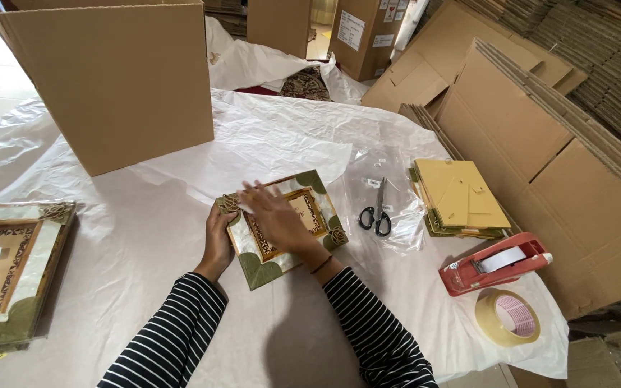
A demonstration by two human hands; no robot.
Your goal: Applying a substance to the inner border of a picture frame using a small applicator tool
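A decorated picture frame (321, 188) with green leaf corners and a brown inner border lies on the white-papered table (145, 237). My left hand (218, 241) grips its left edge, thumb near the ornament at the corner. My right hand (276, 218) lies flat across the frame's middle with fingers spread, a dark band at the wrist. Both arms wear black-and-white striped sleeves.
A larger wrapped frame (5, 276) lies at the left edge. A big open cardboard box (120, 79) stands behind. To the right are black scissors (376, 212) on clear plastic bags, a stack of yellow backing boards (461, 197), a red tape dispenser (494, 262), a tape roll (508, 317) and flattened cartons (562, 144).
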